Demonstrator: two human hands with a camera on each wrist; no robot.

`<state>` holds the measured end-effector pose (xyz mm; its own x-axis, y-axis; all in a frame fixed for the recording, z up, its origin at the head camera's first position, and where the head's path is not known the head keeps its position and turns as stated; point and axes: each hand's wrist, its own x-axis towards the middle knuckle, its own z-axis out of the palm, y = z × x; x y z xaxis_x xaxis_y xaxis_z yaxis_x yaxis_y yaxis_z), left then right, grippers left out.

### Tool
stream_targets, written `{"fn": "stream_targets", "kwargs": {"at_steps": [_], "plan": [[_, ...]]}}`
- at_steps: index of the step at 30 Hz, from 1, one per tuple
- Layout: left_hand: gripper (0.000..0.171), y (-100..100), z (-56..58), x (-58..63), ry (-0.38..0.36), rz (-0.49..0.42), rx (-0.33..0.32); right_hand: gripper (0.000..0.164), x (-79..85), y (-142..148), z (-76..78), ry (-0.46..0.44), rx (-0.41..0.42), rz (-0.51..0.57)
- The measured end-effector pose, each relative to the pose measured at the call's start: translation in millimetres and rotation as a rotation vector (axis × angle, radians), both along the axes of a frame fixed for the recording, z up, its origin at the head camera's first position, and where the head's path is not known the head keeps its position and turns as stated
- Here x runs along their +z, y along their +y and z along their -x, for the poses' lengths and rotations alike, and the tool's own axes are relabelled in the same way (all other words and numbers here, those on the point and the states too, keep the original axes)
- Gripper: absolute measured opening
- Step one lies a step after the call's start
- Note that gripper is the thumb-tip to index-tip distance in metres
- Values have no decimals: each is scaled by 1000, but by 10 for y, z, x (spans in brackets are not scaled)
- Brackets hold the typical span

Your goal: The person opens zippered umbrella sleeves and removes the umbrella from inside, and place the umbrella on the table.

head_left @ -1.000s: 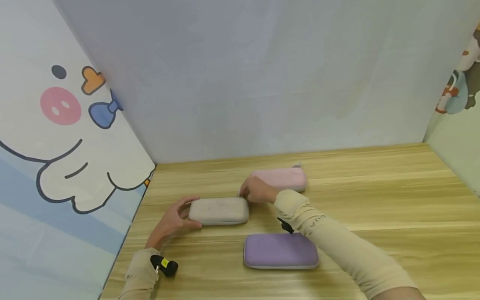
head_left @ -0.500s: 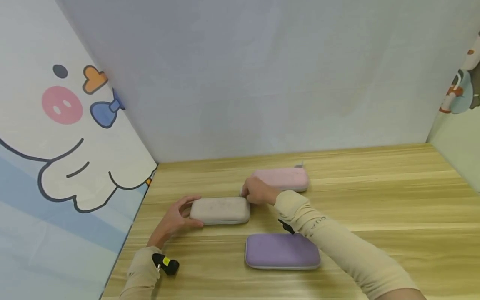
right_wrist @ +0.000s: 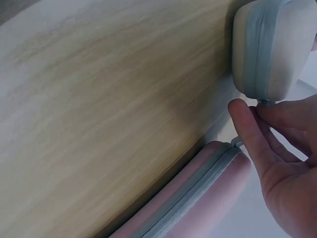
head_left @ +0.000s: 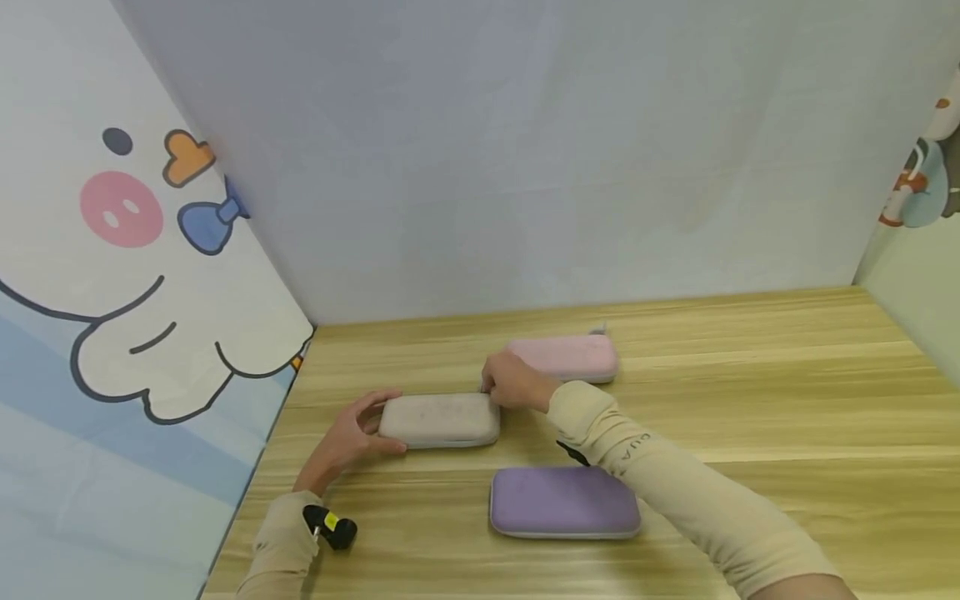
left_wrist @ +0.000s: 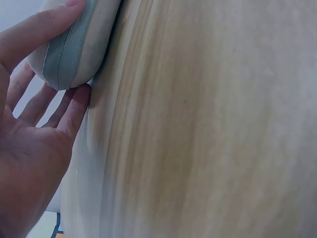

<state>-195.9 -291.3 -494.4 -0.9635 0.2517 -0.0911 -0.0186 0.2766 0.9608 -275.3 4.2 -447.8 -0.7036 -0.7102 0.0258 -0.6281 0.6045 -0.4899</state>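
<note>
On one bench (head_left: 750,392) lie one beige case (head_left: 440,419), one pink case (head_left: 573,354) and one purple case (head_left: 565,502), three in all. Of the two hands, the left hand (head_left: 347,442) is clamped round the beige case's left end, and the right hand (head_left: 517,383) pinches one zip pull (right_wrist: 266,102) at its right end, most of that pull hidden by fingers. The beige case sits flat between the hands, the pink one farther back to the right, the purple one nearer the person. Two pale sleeves (head_left: 281,533) cover the forearms, one black device (head_left: 332,529) on the left
</note>
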Motion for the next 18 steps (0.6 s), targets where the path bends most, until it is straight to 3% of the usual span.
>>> {"fn": "stream_targets", "kwargs": {"at_steps": [18], "plan": [[87,-21,8,-14,5,-18,0,16,27,63,21,48,45,-14]]}}
